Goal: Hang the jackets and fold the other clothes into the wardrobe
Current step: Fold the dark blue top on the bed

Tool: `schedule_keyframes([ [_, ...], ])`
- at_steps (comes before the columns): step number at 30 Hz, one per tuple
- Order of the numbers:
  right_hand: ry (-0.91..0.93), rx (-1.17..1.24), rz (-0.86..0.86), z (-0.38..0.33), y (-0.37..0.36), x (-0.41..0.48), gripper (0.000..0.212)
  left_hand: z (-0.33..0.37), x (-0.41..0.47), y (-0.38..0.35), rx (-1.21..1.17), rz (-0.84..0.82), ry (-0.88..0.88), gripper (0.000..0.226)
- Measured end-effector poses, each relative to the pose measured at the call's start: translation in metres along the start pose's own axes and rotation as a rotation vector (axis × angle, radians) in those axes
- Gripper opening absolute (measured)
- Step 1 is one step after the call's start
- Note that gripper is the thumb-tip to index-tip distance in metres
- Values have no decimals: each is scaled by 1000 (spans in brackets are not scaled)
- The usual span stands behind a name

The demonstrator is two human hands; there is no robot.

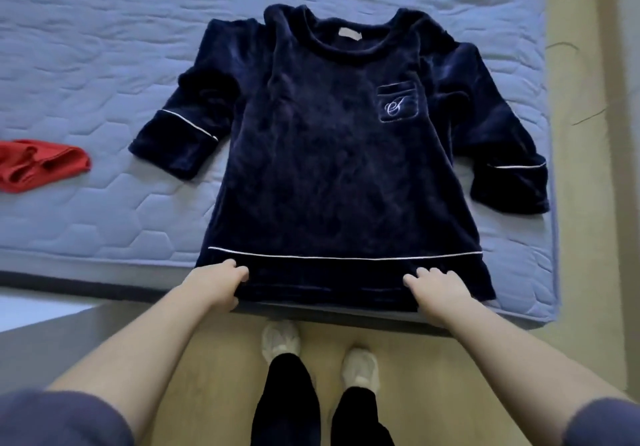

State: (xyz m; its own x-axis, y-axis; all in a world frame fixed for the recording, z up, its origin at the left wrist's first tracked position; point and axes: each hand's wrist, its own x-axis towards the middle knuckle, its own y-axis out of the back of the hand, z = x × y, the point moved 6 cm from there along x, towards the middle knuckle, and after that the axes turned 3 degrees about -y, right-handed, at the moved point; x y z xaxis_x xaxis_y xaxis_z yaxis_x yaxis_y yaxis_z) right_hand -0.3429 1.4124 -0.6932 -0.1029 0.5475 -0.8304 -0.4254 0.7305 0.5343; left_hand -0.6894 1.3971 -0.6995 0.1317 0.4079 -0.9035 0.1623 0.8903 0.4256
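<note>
Bare forearms (149, 359) reach forward; left hand (216, 284) and right hand (438, 295) each close their grip on the hem (325, 283) of the navy pyjama top (322, 168), spread front-up on the mattress (104, 64). Folding seems just starting; next the sleeves (173, 134) probably need turning inward.

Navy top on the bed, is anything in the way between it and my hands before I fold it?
Nothing visible. The left hand and right hand grip the navy top by its hem at the mattress edge; the red garment lies apart, off to the left.
</note>
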Motion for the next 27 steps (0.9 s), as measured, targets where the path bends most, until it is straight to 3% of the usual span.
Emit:
schedule_keyframes([
  [5,86,131,142,-50,93,25,37,-79,-10,50,-317,220,207,28],
  [8,136,204,251,-87,158,50,36,-140,3,77,-631,386,399,37],
  [10,151,258,306,-113,195,73,37,-180,22,91,-924,576,518,55],
  [13,165,356,353,-156,239,116,42,-227,59,100,-1554,782,646,83],
  [16,141,491,387,-198,273,162,48,-245,103,106,-2010,692,573,64],
  [18,71,582,412,-222,294,186,47,-256,115,116,-2096,657,409,35],
  [21,-69,612,552,-244,330,197,44,-330,81,123,-2117,966,448,11],
  [22,-87,604,626,-251,344,197,49,-369,61,119,-2077,1101,539,10],
  [24,-69,622,758,-267,374,192,60,-444,16,100,-1893,1263,732,32],
  [27,13,533,719,-301,405,201,72,-518,-20,75,-1575,1236,886,38],
])
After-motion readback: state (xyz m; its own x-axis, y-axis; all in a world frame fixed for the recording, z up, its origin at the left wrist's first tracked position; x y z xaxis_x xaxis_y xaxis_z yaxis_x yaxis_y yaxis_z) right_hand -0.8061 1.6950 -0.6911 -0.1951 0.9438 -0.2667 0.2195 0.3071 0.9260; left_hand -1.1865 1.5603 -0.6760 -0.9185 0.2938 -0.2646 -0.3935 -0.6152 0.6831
